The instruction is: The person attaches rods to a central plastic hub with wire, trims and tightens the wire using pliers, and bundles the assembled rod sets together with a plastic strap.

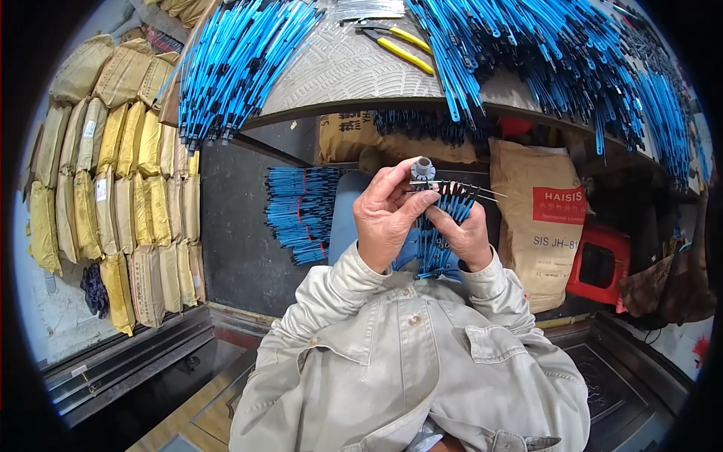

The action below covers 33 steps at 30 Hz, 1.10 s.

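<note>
Close together above the lap, both hands work at one group of parts. My left hand (388, 215) is closed, thumb and fingers pinching near a grey round plastic piece (423, 170) and thin metal rods (471, 187). My right hand (467, 237) is closed around a bunch of blue strips with black ends (433, 252), which hang down from the rods between the hands. The fingers hide where the strips meet the rods.
Above the hands, a table (346, 75) bears piles of blue strips (248, 60) and yellow-handled pliers (395, 47). Tied blue bundles (301, 215) lie at left; a brown sack (535, 256) and a red plastic object (600, 264) stand at right. Stacked packages (113, 211) line the left wall.
</note>
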{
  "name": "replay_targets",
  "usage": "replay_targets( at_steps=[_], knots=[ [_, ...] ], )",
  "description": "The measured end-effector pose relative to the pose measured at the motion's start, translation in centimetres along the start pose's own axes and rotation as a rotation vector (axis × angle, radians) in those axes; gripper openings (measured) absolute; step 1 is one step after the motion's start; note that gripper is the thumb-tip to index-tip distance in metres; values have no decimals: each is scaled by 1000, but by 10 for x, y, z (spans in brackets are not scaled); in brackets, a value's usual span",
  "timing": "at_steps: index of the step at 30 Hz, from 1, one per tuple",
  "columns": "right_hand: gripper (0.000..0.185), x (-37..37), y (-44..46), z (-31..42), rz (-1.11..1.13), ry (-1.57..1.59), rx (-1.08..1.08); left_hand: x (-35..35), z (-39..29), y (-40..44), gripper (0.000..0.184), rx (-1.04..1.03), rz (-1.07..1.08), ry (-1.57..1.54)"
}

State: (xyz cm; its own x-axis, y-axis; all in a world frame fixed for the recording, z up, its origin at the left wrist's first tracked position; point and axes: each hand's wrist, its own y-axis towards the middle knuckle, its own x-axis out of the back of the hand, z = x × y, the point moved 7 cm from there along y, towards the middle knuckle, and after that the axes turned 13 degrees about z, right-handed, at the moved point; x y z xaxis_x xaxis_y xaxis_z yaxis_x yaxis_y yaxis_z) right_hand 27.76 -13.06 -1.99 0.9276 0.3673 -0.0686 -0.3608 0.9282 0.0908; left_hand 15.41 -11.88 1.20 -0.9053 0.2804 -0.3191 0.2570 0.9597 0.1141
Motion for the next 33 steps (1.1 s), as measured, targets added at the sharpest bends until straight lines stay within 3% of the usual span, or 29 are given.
replay_targets(
  at_steps=[9,13,21,24,28,33],
  knots=[
    [19,-5,1,6,26,19,52,2,2,-3,33,-39,-44,10],
    [19,-5,2,14,-22,-96,196,2,1,-3,33,-73,-42,-9],
    [23,-7,3,-8,113,73,-90,5,1,-3,38,10,6,-105],
    [36,0,7,8,7,158,221,6,-1,-6,37,0,20,-89],
    [45,2,14,14,38,220,378,7,-1,-7,37,-7,22,-38],
    [35,6,18,25,2,374,496,7,-3,-8,33,-16,16,-25]
  ],
)
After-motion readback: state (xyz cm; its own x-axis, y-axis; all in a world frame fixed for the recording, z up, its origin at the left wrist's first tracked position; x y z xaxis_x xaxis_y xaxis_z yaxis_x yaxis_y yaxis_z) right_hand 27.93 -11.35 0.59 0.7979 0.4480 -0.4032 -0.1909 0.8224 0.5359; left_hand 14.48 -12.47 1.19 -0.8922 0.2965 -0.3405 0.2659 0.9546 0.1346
